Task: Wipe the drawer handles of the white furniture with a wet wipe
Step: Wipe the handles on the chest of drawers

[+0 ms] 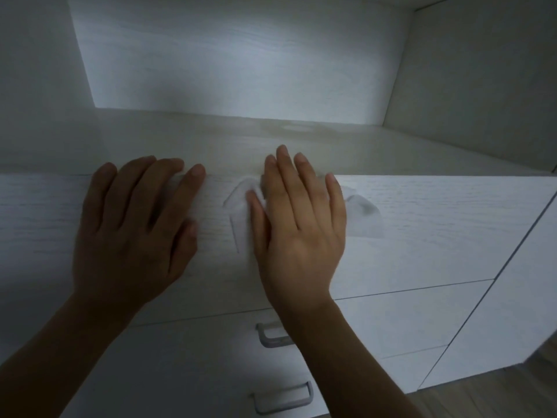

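My right hand [301, 224] lies flat, fingers straight, pressing the thin white wet wipe [366, 217] onto the top drawer front of the white wood-grain furniture [422, 236]. It presses only; no fingers curl round the wipe. The wipe shows on both sides of the palm. I cannot tell if a handle sits under it.

My left hand [135, 218] is also flat and relaxed, holding nothing, resting on the same front just beside the wipe, fingertips at the top edge.

Key relation: the visible handles lie straight below my right hand, down toward my wrist. The upper grey metal bar handle [272, 339] is on the next drawer, partly hidden by my right forearm. The lower grey metal bar handle [283, 398] is one drawer further down. Both run left-right across their fronts. My right hand is nearer and already has the wipe, so I judge the next move is to pull it down and rub along the bar.
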Demonstrator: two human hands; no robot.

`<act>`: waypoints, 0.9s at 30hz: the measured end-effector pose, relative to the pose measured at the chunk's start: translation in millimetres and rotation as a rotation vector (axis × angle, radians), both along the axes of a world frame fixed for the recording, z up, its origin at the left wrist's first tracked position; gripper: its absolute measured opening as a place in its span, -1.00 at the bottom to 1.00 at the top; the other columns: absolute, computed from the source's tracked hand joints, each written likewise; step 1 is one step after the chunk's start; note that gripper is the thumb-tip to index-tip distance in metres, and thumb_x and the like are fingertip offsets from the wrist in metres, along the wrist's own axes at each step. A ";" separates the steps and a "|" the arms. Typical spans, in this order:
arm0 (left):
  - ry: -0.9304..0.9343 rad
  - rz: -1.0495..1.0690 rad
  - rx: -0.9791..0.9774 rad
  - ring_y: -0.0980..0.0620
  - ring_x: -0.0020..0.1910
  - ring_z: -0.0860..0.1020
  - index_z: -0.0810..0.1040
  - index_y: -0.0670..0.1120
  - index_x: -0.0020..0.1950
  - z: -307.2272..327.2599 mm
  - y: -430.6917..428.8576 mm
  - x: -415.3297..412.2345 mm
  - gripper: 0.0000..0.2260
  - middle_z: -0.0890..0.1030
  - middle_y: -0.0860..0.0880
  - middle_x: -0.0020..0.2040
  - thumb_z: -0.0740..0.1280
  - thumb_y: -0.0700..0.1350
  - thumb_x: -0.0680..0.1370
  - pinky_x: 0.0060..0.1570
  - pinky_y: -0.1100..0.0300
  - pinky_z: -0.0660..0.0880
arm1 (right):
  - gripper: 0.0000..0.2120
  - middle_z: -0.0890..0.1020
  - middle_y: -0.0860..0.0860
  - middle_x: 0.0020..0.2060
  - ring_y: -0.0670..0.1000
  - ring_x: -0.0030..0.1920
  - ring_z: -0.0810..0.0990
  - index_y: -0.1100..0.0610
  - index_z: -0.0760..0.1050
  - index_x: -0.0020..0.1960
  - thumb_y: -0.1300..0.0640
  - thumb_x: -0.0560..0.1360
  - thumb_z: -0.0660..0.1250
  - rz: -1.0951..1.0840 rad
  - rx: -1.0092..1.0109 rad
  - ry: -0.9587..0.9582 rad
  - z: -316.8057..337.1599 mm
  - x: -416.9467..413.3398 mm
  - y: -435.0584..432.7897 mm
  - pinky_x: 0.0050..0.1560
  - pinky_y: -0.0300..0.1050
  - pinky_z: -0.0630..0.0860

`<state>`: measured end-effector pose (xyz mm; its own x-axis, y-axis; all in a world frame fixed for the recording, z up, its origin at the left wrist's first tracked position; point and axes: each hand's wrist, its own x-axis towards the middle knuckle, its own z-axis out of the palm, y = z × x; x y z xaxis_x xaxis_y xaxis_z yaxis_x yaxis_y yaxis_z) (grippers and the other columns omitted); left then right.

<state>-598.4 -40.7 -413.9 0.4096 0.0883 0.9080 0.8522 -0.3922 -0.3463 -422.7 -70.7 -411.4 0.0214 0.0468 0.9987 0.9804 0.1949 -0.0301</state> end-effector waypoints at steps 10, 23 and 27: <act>-0.005 -0.046 -0.033 -0.34 0.27 0.38 0.33 -0.21 0.48 -2.6 4.0 -1.8 -0.59 0.47 -0.33 0.28 0.12 -0.12 0.65 0.34 -0.28 0.25 | -0.61 0.54 0.12 0.28 0.06 0.35 0.41 0.23 0.49 0.31 0.04 0.65 0.09 -0.028 -0.058 -0.003 -2.8 4.8 -1.8 0.45 -0.02 0.17; -0.004 -0.107 -0.112 -0.40 0.27 0.38 0.24 -0.18 0.52 -5.2 5.5 -3.0 -0.58 0.40 -0.35 0.33 0.07 -0.10 0.67 0.17 -0.45 0.39 | -0.62 0.50 0.10 0.33 0.07 0.38 0.37 0.17 0.34 0.37 -0.01 0.65 0.07 -0.084 -0.085 -0.104 -7.3 18.1 -4.2 0.47 0.01 0.13; -0.007 -0.110 -0.152 -0.40 0.31 0.36 0.22 -0.14 0.55 -5.9 7.6 -5.7 -0.56 0.36 -0.32 0.37 0.05 -0.08 0.67 0.22 -0.45 0.35 | -0.62 0.49 0.09 0.34 0.06 0.39 0.36 0.17 0.35 0.38 0.00 0.65 0.10 -0.066 -0.079 -0.068 -7.9 12.0 -2.9 0.48 0.03 0.12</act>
